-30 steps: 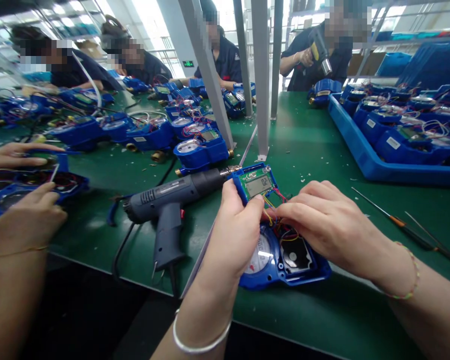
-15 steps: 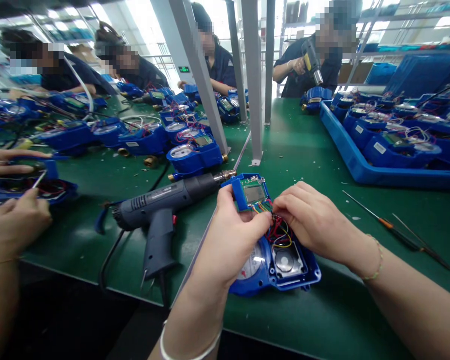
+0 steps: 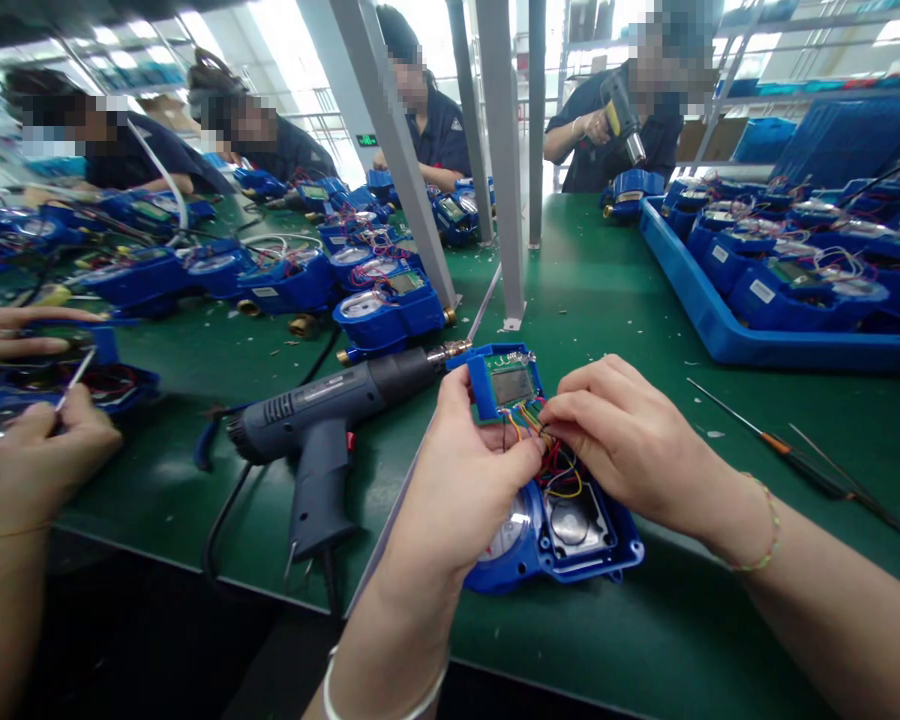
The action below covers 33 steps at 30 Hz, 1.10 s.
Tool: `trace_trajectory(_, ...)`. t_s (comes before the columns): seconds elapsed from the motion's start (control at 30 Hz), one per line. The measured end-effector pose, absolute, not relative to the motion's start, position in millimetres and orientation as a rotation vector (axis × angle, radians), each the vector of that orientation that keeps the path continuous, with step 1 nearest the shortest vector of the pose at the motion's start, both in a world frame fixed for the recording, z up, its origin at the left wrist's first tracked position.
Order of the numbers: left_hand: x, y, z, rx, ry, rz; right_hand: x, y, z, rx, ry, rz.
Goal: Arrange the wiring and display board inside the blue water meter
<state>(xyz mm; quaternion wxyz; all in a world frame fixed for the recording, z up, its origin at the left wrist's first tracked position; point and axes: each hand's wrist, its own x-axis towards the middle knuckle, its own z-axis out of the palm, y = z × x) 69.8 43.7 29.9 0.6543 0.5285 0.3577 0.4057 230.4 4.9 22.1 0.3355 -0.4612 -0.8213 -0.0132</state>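
Note:
A blue water meter (image 3: 626, 545) lies open on the green table in front of me, its round dial partly covered by my left wrist. My left hand (image 3: 472, 470) is closed around the blue display housing with its green circuit board (image 3: 511, 385), holding it tilted above the meter. Coloured wires (image 3: 562, 470) run from the board down into the open compartment. At the board's lower edge my right hand (image 3: 607, 430) pinches some of these wires; its fingertips are close to my left thumb. Exactly which wires it grips is hidden.
A heat gun (image 3: 322, 430) lies to my left, nozzle near the housing. At right are a screwdriver (image 3: 787, 455) and tweezers (image 3: 862, 495). A blue tray (image 3: 720, 345) holds several meters. Metal posts (image 3: 504, 200) stand ahead. A co-worker's hands (image 3: 60, 430) work at far left.
The display housing has tipped slightly, and my right fingers have shifted a little along the wires. At left, the co-worker's hand with a thin tool has moved slightly right.

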Motion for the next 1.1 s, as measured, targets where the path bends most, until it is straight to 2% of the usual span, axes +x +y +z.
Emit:
trace_trajectory(0.23,71,44,30,1.24,0.817,0.936,229,-3,33,-1.225,-2.354,-0.3)
trace_trajectory(0.47,71,42,29,1.268,0.765,0.884,224,-4,34,-1.225,-2.387,-0.412)
trace_trajectory(0.67,70,43,29,1.28,0.778,0.881,222,-3,29,-1.247,-2.357,-0.418)
trace_trajectory(0.87,69,42,31,1.234,0.741,0.889,231,3,32,-1.255,-2.205,-0.259)
trace_trajectory(0.97,69,42,32,1.2,0.759,0.863,256,6,37,-1.453,-2.008,-0.43)
trace_trajectory(1.1,68,43,32,1.142,0.734,0.853,312,8,31,-1.96,-1.957,-0.713)
